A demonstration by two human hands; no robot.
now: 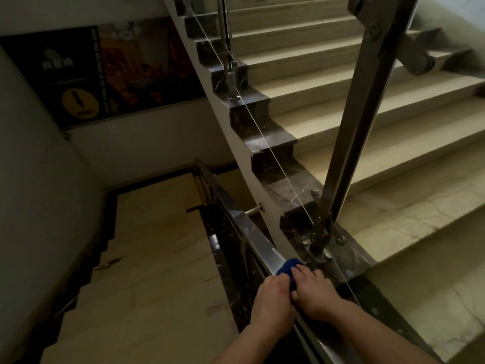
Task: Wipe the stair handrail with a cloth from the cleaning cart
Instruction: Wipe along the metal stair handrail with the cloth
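Both hands sit side by side on the stainless-steel handrail (252, 227) near the bottom of the view; the left hand (273, 298) is on the rail's left flank, the right hand (315, 292) on its right, their thumbs nearly touching. Between them is a bunched blue cloth (288, 269); its far end pokes out beyond the fingertips and lies on the rail's top face. The right hand's grip is closed over the cloth, pressing it to the metal; the left hand's grip is curled shut around the cloth's near edge and the rail together, as far as the view allows.

The handrail's long axis runs from the near right, under the wrists, away to the far left and downward alongside the descending flight (162, 258); the unwiped stretch therefore lies straight ahead of the grips, far and to the left. A judgement: the next stroke calls for sliding the cloth along that axis, away from the body; both hands are equally near, though the right one carries most of the cloth. To the right a steel baluster post (362, 127) and glass panel edge guard the rising steps (341, 106); a dark poster (105, 74) hangs on the far left wall. No cleaning cart is in view.
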